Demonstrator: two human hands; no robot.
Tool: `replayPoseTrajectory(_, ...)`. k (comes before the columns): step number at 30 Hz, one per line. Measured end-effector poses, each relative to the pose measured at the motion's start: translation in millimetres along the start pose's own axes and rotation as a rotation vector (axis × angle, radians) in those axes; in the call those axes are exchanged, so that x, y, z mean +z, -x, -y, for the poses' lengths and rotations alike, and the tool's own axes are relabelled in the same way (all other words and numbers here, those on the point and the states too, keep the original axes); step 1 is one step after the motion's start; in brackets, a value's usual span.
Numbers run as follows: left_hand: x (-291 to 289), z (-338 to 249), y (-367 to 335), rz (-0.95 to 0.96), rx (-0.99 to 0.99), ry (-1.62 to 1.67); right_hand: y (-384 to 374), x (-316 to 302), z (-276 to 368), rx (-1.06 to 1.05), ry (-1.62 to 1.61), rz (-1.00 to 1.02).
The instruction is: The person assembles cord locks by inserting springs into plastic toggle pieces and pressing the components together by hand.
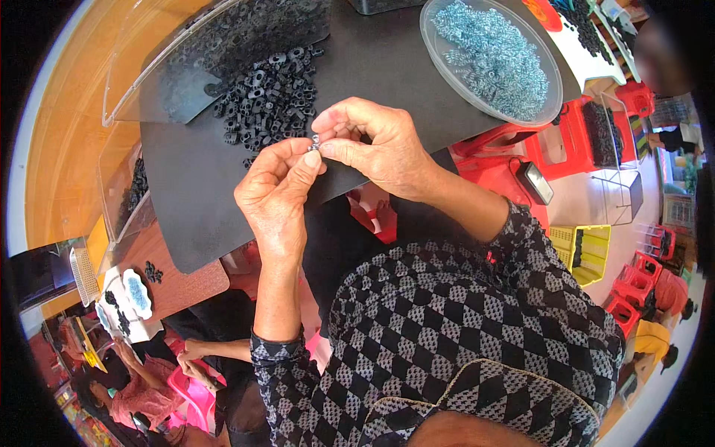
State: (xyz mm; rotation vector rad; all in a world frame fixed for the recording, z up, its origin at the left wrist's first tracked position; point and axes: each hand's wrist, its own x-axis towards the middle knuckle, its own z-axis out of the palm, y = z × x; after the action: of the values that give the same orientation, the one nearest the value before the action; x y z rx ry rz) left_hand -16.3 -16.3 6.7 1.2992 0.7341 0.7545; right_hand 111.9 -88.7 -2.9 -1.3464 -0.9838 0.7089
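Observation:
My left hand (279, 186) and my right hand (380, 145) meet over the front edge of the dark table mat. Between their pinched fingertips is a small silvery spring (315, 139). Its lower end lies at my left thumb and fingertip, where a darker bit shows; whether that is a separate part I cannot tell. Just beyond my hands lies a heap of small black plastic parts (264, 97), many with round holes. To the right stands a clear round tub (554, 104) full of bluish-silver coil springs.
A clear plastic bin (119, 82) lies at the left, its mouth toward the black heap. Red stools (551, 145) and a yellow crate (596, 253) stand at the right. Other people sit at the lower left, near a brown table (182, 261) with small parts, and at the far right.

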Motion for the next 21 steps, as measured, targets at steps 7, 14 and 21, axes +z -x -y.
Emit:
replayPoseTrajectory(7, 0.2, 3.4, 0.3, -0.034, -0.013, -0.022, 0.9, 2.1, 1.9, -0.021, 0.038, -0.009)
replayPoseTrajectory(14, 0.7, 4.2, 1.3, -0.030, -0.017, -0.035, 0.4, -2.0, -0.2, -0.137, 0.152, 0.019)
replayPoseTrajectory(21, -2.3, 2.6, 2.5, -0.034, -0.044, -0.067, 1.8, -1.8, 0.5, -0.093, 0.124, 0.052)
